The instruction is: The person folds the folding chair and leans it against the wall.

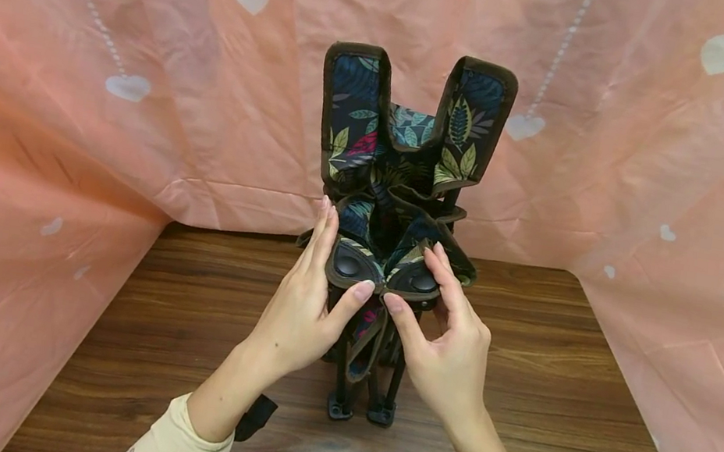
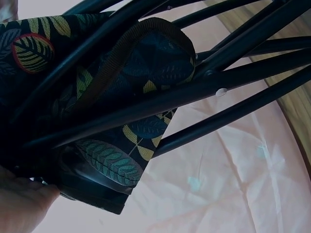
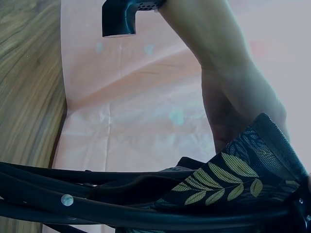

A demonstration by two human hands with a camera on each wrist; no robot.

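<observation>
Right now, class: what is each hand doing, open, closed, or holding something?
Left hand: pinches the left front corner of the folded chair, thumb below, fingers alongside.
Right hand: pinches the chair's right front corner, thumb under, fingers over.

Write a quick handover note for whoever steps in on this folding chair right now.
Left hand: grips the front left corner of the folded chair, thumb under the corner.
Right hand: pinches the front right corner.
The chair stands upright on the wooden table, frame closed, front corners together, backrest flaps up.
Done: chair upright, both corners held.
Left, likely: spread the corners to open the seat.
</observation>
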